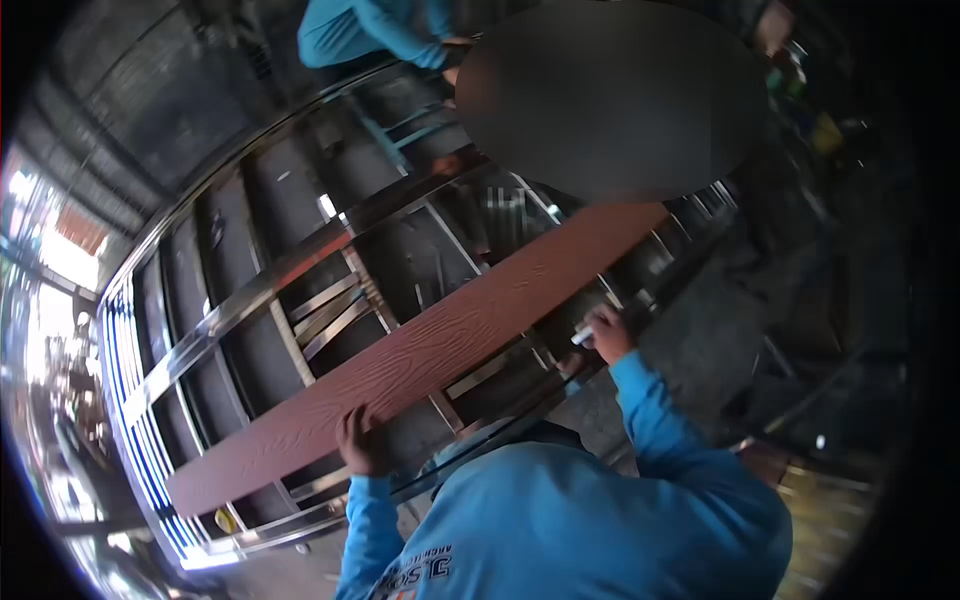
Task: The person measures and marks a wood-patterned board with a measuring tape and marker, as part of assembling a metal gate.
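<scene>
A long reddish-brown wood-grain plank [440, 345] lies slantwise over a metal frame [225, 310]. My left hand [362, 440] rests at the plank's near edge, with its fingers laid over the top face. Further right, my right hand [608, 335] is closed round a short white stick-like object [582, 337] and held just off the plank's near side. The object's exact kind is too small and blurred to tell. Both my arms wear blue sleeves.
A person in a blue sleeve [400, 35] bends over the frame's far side, near a teal metal piece [400, 130]. Short metal strips [325, 315] lie between the bars. Another hand [773, 28] shows at the top right. A dark blurred oval covers the top middle.
</scene>
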`<state>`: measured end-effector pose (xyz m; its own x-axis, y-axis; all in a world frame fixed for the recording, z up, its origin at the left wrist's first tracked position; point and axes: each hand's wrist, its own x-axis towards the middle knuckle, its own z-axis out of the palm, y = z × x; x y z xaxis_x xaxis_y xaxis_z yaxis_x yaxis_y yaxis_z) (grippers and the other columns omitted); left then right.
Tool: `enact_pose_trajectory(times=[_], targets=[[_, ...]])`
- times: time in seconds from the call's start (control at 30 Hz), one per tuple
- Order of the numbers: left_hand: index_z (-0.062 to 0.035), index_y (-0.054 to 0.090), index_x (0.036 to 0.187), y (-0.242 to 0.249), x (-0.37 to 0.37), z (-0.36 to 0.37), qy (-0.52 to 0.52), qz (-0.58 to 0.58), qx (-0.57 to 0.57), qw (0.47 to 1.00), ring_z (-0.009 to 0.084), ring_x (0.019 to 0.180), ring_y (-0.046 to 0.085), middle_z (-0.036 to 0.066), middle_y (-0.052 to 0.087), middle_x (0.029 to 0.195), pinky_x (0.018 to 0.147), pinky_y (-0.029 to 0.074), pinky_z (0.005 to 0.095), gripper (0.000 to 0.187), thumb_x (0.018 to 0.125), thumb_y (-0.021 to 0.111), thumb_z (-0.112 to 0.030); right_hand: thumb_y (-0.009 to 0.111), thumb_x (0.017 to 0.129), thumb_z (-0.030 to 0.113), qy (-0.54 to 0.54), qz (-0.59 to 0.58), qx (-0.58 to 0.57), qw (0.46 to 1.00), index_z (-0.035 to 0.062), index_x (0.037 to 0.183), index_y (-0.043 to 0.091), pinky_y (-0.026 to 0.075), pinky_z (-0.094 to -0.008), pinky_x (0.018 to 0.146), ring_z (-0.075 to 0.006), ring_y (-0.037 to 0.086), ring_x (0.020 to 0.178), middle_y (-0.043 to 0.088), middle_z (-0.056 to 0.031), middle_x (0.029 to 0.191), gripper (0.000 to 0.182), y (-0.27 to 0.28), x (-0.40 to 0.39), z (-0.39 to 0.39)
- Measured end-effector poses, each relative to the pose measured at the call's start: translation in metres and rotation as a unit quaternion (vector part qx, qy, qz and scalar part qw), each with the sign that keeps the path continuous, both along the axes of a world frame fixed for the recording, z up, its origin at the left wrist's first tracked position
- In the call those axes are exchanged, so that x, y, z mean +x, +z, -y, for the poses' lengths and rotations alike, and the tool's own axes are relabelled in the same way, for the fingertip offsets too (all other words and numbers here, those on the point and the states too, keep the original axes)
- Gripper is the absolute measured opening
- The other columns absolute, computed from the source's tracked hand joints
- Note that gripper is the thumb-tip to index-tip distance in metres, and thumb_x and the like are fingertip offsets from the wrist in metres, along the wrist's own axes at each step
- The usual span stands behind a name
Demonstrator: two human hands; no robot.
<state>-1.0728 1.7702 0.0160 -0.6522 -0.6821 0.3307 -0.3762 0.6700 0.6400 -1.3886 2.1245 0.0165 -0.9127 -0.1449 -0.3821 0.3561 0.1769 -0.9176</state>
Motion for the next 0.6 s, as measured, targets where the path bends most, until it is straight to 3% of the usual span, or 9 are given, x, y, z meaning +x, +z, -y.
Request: enact_pose_trajectory(times=[0.03, 0.07, 0.13, 0.2, 0.4, 0.43, 0.53, 0.57, 0.6], targets=[[-0.0016, 0.066, 0.113, -0.011, 0.035, 0.011, 0.032, -0.023, 0.056, 0.998, 0.0338, 0.099, 0.064, 0.016, 0.067, 0.108, 0.091, 0.05, 0.0411, 0.025, 0.089, 0.066, -0.008, 0.058, 0.096, 0.017, -0.005, -0.002, 0.004, 1.0, 0.0095, 0.091, 0.057, 0.047, -0.0268, 0.049, -0.0131, 0.062, 0.067, 0.066, -0.004, 0.081, 0.009, -0.003, -0.002, 0.008], [-0.0011, 0.063, 0.113, -0.049, 0.065, 0.017, 0.113, -0.154, 0.19, 0.963, 0.0259, 0.09, 0.064, 0.012, 0.067, 0.1, 0.08, 0.052, 0.0363, 0.02, 0.096, 0.06, -0.009, 0.058, 0.096, 0.017, -0.014, -0.013, 0.005, 1.0, 0.0074, 0.09, 0.057, 0.047, -0.0267, 0.047, -0.0139, 0.062, 0.062, 0.067, -0.0056, 0.078, 0.011, -0.005, -0.004, 0.013], [-0.0022, 0.061, 0.114, -0.032, 0.125, 0.029, 0.211, -0.239, 0.439, 0.84, 0.0193, 0.08, 0.062, 0.01, 0.065, 0.093, 0.069, 0.051, 0.0305, 0.018, 0.099, 0.056, -0.012, 0.058, 0.095, 0.016, -0.025, -0.003, 0.042, 0.999, 0.0075, 0.089, 0.058, 0.05, -0.0278, 0.046, -0.0146, 0.063, 0.059, 0.07, -0.0083, 0.078, 0.01, -0.004, -0.01, 0.028], [-0.004, 0.058, 0.114, -0.068, 0.151, 0.055, 0.231, -0.259, 0.505, 0.79, 0.0172, 0.071, 0.059, 0.01, 0.063, 0.089, 0.061, 0.048, 0.0258, 0.019, 0.1, 0.055, -0.015, 0.059, 0.096, 0.016, -0.053, 0.022, 0.063, 0.996, 0.0096, 0.091, 0.056, 0.053, -0.0308, 0.048, -0.0166, 0.066, 0.064, 0.068, -0.0065, 0.077, 0.008, -0.027, -0.01, 0.046], [-0.0066, 0.054, 0.119, -0.029, 0.132, 0.058, 0.217, -0.284, 0.654, 0.667, 0.0291, 0.092, 0.058, 0.012, 0.058, 0.095, 0.079, 0.049, 0.0448, 0.036, 0.099, 0.055, -0.036, 0.057, 0.097, 0.014, -0.122, 0.045, -0.099, 0.987, 0.0097, 0.09, 0.056, 0.052, -0.0385, 0.047, -0.0188, 0.064, 0.06, 0.061, -0.0053, 0.071, 0.008, -0.049, 0.009, 0.045], [-0.0069, 0.054, 0.12, -0.027, 0.131, 0.059, 0.208, -0.287, 0.677, 0.645, 0.0309, 0.095, 0.057, 0.013, 0.057, 0.098, 0.083, 0.049, 0.0477, 0.039, 0.099, 0.055, -0.039, 0.057, 0.097, 0.013, -0.132, 0.052, -0.108, 0.984, 0.0092, 0.089, 0.056, 0.05, -0.0353, 0.046, -0.0176, 0.062, 0.058, 0.06, -0.0045, 0.07, 0.008, -0.034, 0.018, 0.044], [-0.0078, 0.053, 0.128, -0.037, 0.121, 0.059, 0.183, -0.251, 0.702, 0.641, 0.0336, 0.104, 0.056, 0.018, 0.054, 0.118, 0.093, 0.047, 0.0511, 0.046, 0.099, 0.054, -0.043, 0.062, 0.095, 0.014, -0.154, 0.028, -0.068, 0.985, 0.0087, 0.086, 0.057, 0.048, -0.0343, 0.044, -0.018, 0.059, 0.054, 0.056, -0.0048, 0.065, 0.012, -0.021, 0.026, 0.027], [-0.0069, 0.051, 0.13, -0.038, 0.117, 0.058, 0.172, -0.252, 0.7, 0.645, 0.0338, 0.109, 0.054, 0.019, 0.052, 0.122, 0.096, 0.046, 0.051, 0.048, 0.099, 0.053, -0.044, 0.058, 0.096, 0.016, -0.157, 0.03, -0.057, 0.985, 0.0077, 0.092, 0.06, 0.045, -0.0306, 0.042, -0.0161, 0.06, 0.055, 0.061, -0.0041, 0.072, 0.01, -0.022, 0.024, 0.016], [-0.006, 0.05, 0.133, -0.04, 0.114, 0.057, 0.162, -0.252, 0.698, 0.65, 0.034, 0.113, 0.052, 0.019, 0.051, 0.126, 0.099, 0.045, 0.0508, 0.051, 0.099, 0.053, -0.044, 0.058, 0.096, 0.017, -0.159, -0.007, -0.103, 0.982, 0.0075, 0.093, 0.06, 0.045, -0.0309, 0.041, -0.0159, 0.061, 0.056, 0.062, -0.0038, 0.073, 0.01, -0.036, 0.02, 0.0]])
